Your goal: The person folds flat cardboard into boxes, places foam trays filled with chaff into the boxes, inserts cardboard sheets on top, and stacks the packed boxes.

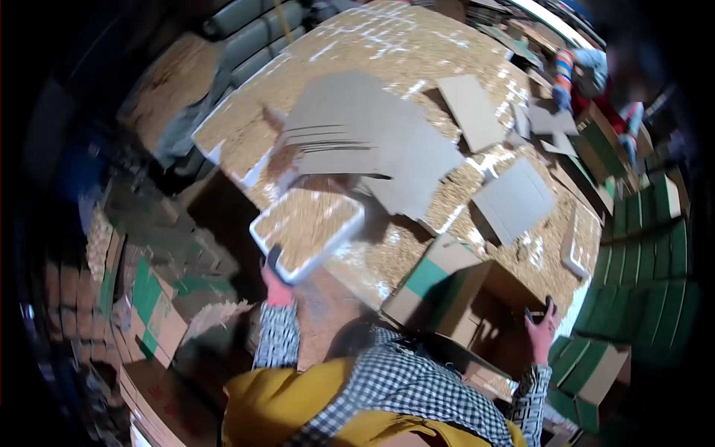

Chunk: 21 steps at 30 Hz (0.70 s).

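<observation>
My left hand (278,284), in a pink glove with dark fingertips, grips the near edge of a white-rimmed tray (344,237). Brown grainy material fills the tray, which is slightly blurred and held over the table's near left edge. At the right, my right hand (542,331) is on the rim of an open cardboard box (477,302), with thumb and finger on either side of its wall. The box is tilted, its opening facing up, with green tape on its side. A large torn grey cardboard sheet (365,127) lies beyond the tray.
Similar grainy white-edged slabs cover the table (350,45). Cardboard pieces (514,201) lie on top. Green-taped boxes (633,253) are stacked at right; more cardboard boxes (160,305) stand at left. A co-worker (603,89) handles cardboard at the far right.
</observation>
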{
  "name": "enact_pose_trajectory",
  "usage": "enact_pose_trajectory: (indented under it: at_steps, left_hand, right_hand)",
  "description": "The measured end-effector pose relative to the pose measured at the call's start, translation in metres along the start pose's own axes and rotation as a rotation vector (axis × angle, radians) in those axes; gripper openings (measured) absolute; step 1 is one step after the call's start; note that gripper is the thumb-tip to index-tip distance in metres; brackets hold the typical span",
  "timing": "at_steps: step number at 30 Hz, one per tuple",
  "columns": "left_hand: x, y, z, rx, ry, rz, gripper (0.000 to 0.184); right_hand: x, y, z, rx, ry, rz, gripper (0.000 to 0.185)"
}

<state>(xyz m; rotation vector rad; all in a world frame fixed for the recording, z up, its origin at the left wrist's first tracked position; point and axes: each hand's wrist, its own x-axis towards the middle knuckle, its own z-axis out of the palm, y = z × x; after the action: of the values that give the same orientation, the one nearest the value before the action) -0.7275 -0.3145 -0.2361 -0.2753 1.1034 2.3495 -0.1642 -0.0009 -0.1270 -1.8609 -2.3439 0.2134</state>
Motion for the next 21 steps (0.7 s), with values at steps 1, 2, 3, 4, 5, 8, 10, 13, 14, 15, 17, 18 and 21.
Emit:
enact_pose_trajectory:
  at_steps: [1,2,3,4,5,8,10,13,14,15,17,18,21]
  left_hand:
    - [-0.035,0.008,0.01,-0.056,-0.161,-0.127,0.056]
    - [-0.06,0.009,0.011,0.005,-0.193,-0.185,0.059]
    - [-0.077,0.005,0.004,0.111,-0.172,-0.222,0.058]
    - [-0.095,0.002,0.024,0.131,-0.262,-0.29,0.059]
    - [-0.123,0.0,0.056,0.146,-0.348,-0.351,0.059]
    - [-0.176,-0.033,0.163,0.171,-0.569,-0.471,0.061]
    - [-0.193,-0.053,0.217,0.209,-0.676,-0.554,0.057]
    - [-0.217,-0.078,0.271,0.14,-0.694,-0.512,0.043]
    - [-0.209,-0.086,0.276,0.086,-0.729,-0.598,0.043]
    - [-0.198,-0.092,0.28,0.037,-0.763,-0.685,0.043]
    - [-0.206,-0.087,0.3,0.035,-0.804,-0.745,0.042]
    - [-0.211,-0.087,0.31,0.058,-0.813,-0.728,0.04]
    - [-0.225,-0.083,0.33,0.12,-0.8,-0.702,0.037]
  right_hand:
    - [0.0,-0.002,0.001,0.007,0.006,0.019,0.079]
    - [-0.003,0.001,0.007,-0.035,0.08,-0.018,0.077]
    - [-0.007,0.004,0.008,-0.086,0.144,-0.063,0.076]
    - [-0.007,-0.007,-0.005,-0.043,0.195,-0.131,0.071]
    - [-0.009,-0.018,-0.017,-0.002,0.248,-0.208,0.066]
    - [-0.015,-0.005,-0.012,0.561,0.33,-0.298,0.05]
    - [-0.024,0.019,0.032,1.177,0.277,0.095,0.037]
    - [-0.022,0.08,0.152,2.155,0.102,0.088,0.035]
    - [-0.027,0.082,0.143,1.87,0.013,0.017,0.035]
    - [-0.038,0.066,0.127,1.585,-0.065,-0.038,0.035]
    - [-0.059,0.015,0.088,1.023,-0.215,-0.118,0.037]
    - [-0.063,-0.006,0.077,0.966,-0.248,-0.215,0.038]
    - [-0.068,-0.06,0.048,0.788,-0.359,-0.484,0.042]
